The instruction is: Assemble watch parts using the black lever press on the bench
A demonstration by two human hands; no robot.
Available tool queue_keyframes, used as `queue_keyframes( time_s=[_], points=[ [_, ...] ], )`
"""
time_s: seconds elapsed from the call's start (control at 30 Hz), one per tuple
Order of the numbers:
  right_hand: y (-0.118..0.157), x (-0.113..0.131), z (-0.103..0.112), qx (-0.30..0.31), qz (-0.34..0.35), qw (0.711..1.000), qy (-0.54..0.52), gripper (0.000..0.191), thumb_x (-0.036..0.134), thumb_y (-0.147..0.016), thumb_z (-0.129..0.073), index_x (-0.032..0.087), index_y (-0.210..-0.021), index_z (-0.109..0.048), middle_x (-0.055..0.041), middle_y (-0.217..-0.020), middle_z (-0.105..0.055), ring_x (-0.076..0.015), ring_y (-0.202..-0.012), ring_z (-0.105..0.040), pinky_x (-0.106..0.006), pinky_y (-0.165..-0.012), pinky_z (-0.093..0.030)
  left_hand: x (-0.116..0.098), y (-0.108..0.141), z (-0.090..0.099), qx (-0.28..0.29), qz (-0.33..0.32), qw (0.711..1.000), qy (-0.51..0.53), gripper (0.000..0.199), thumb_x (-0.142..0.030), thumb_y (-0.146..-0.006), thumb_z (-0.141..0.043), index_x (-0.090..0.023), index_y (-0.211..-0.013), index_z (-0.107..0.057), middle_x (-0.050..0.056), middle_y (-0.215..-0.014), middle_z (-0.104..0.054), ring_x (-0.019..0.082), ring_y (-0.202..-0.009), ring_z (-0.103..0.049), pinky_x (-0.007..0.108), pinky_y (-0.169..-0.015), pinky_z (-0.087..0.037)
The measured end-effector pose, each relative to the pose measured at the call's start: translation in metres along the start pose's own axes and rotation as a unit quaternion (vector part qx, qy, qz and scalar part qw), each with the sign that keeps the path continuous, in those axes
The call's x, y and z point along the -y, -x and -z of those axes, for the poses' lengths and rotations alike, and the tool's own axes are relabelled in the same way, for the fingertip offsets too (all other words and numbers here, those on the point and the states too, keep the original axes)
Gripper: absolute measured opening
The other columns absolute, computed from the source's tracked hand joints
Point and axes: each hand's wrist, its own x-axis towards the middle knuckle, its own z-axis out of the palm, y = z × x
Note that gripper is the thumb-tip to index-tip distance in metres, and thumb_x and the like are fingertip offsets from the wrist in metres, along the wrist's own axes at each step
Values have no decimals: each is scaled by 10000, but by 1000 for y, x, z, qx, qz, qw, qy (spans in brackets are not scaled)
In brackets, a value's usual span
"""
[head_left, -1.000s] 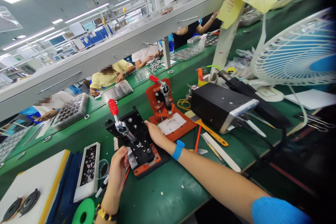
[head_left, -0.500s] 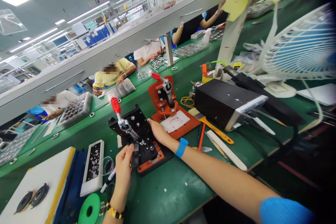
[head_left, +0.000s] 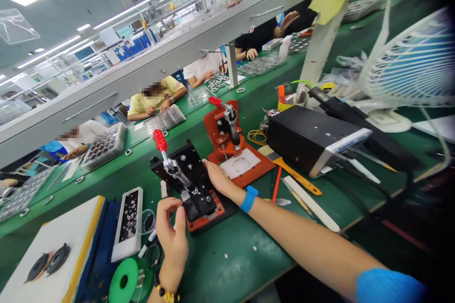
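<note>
A black toggle clamp fixture [head_left: 199, 194] with a red handle [head_left: 160, 140] and an orange base [head_left: 213, 208] stands on the green bench in front of me. My right hand [head_left: 221, 181] grips the right edge of its upright plate; the fingertips are hidden behind it. Just left of the fixture is my left hand [head_left: 173, 233], fingers curled, thumb apart and nothing visible between them. A dark tab [head_left: 189, 204] on the fixture's left side is close to that thumb. Behind stands an orange toggle clamp fixture [head_left: 227, 128] with a white block [head_left: 241, 163] on its base.
To the right are a brush [head_left: 302, 177], a black box-shaped device [head_left: 313, 137] and a fan [head_left: 412, 61]. A parts tray [head_left: 130, 220], a green tape reel [head_left: 123, 281] and a white board [head_left: 53, 232] lie left. Several people work across the bench beneath a metal rail [head_left: 142, 73].
My left hand has let go of the dark tab at the fixture's left side, and its thumb and fingers have parted. My right hand keeps its place on the fixture. The view has shifted slightly.
</note>
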Motion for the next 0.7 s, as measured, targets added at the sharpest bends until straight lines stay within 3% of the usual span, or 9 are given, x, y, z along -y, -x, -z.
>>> queue_keyframes(
  time_s=[0.1, 0.2, 0.37, 0.7],
  points=[
    [1, 0, 0, -2, -1, 1000, -3, 443, 447, -1054, -331, 228, -876, -673, -83, -1023, -759, -281, -1086, -680, -459, -1104, -475, 1, 1, 0, 55, -140, 987, -51, 217, -305, -986, -639, -183, -1166, -645, 89, -1111, -672, 230, -1043, -651, 352, -913, -547],
    [0, -1, -1, -3, -4, 1000, -5, 441, 458, -1049, -340, 227, -868, -669, -86, -1025, -760, -285, -1085, -680, -462, -1093, -478, 1, -1, -1, 72, -207, 971, -92, 257, -190, -945, -661, -167, -1200, -633, 99, -1146, -670, 232, -1082, -645, 369, -950, -542],
    [-1, -2, -2, -4, -5, 1000, -15, 416, 444, -1037, -347, 235, -852, -655, -80, -1022, -757, -273, -1081, -679, -440, -1108, -466, 5, -6, -1, 69, -192, 974, -99, 158, -170, -970, -621, -182, -1123, -659, 86, -1137, -680, 216, -1054, -660, 360, -927, -551],
    [2, 0, -1, -2, -3, 1000, -20, 459, 483, -1036, -324, 214, -885, -664, -108, -1067, -752, -293, -1095, -666, -476, -1086, -467, 6, -2, -2, 88, -175, 973, -120, 173, -241, -988, -616, -187, -1152, -633, 101, -1182, -646, 241, -1100, -630, 392, -945, -532]
  ],
)
